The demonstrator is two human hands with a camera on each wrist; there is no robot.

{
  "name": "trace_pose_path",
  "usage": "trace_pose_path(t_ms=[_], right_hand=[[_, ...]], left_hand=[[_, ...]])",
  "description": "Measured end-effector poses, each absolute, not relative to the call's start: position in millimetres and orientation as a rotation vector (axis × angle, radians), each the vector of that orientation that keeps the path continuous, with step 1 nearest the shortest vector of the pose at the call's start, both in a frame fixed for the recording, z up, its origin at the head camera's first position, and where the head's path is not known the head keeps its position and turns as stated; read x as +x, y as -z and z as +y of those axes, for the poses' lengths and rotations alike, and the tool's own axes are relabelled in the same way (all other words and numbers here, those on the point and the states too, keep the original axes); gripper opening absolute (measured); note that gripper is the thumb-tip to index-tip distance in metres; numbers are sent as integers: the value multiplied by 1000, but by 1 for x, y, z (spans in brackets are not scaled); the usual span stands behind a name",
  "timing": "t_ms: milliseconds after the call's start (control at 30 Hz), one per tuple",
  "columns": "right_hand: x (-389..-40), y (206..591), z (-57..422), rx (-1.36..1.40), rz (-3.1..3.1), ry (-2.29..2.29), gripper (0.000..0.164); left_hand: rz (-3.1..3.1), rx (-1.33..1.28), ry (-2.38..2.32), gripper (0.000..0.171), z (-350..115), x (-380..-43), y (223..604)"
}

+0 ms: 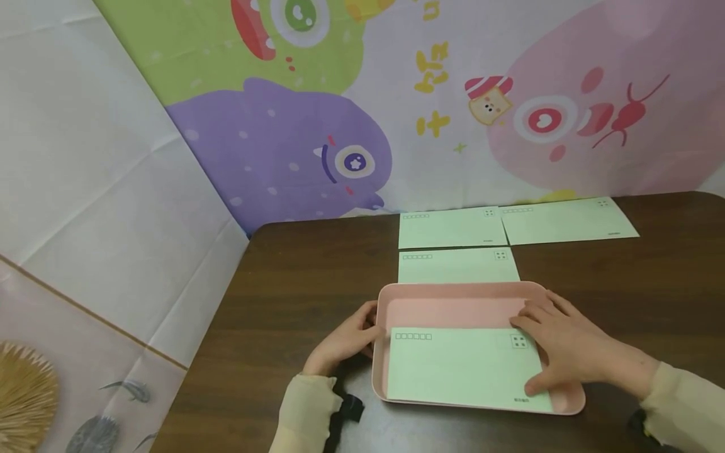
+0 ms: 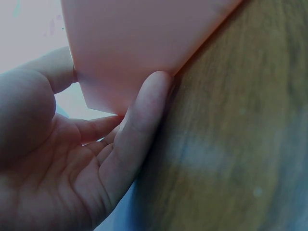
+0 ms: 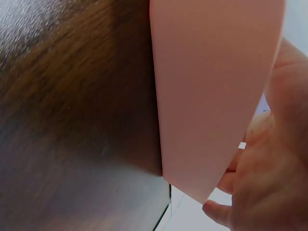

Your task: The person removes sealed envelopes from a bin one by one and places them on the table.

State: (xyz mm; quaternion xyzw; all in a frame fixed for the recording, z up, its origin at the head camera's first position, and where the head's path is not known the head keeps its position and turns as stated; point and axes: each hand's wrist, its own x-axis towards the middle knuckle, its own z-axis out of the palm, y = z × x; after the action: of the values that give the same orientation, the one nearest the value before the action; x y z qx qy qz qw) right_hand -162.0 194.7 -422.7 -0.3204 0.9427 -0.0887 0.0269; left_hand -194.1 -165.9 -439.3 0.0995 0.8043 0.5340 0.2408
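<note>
A pink tray (image 1: pixel 453 308) sits on the table, with a pale green envelope (image 1: pixel 464 371) lying in its front part. My left hand (image 1: pixel 345 340) holds the tray's left side, thumb at the rim and fingers against the outer wall (image 2: pixel 139 43). Over the tray's right end reaches my right hand (image 1: pixel 566 346), its fingers spread. Its thumb touches the envelope's lower right part, while the index fingertip is near the envelope's upper right corner. In the right wrist view, the tray's outer wall (image 3: pixel 211 86) partly hides the right hand (image 3: pixel 269 168).
Behind the tray, one envelope (image 1: pixel 453 265) lies partly covered by it. Two more envelopes, a left one (image 1: pixel 450 229) and a right one (image 1: pixel 566 224), lie along the back edge of the dark wooden table (image 1: pixel 283 302). A cartoon-printed cloth (image 1: pixel 306 145) hangs behind.
</note>
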Motion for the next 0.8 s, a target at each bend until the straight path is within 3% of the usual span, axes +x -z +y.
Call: trace_pose_path(t_ms=[333,800], right_hand=[[-163,427,194,-1012,2949,219,103],[-165,422,192,-899,2961,326,70]], left_hand=[[2206,276,-1458,54,-168,-199,452],[2186,277,-1445,52,-162,-186,420]])
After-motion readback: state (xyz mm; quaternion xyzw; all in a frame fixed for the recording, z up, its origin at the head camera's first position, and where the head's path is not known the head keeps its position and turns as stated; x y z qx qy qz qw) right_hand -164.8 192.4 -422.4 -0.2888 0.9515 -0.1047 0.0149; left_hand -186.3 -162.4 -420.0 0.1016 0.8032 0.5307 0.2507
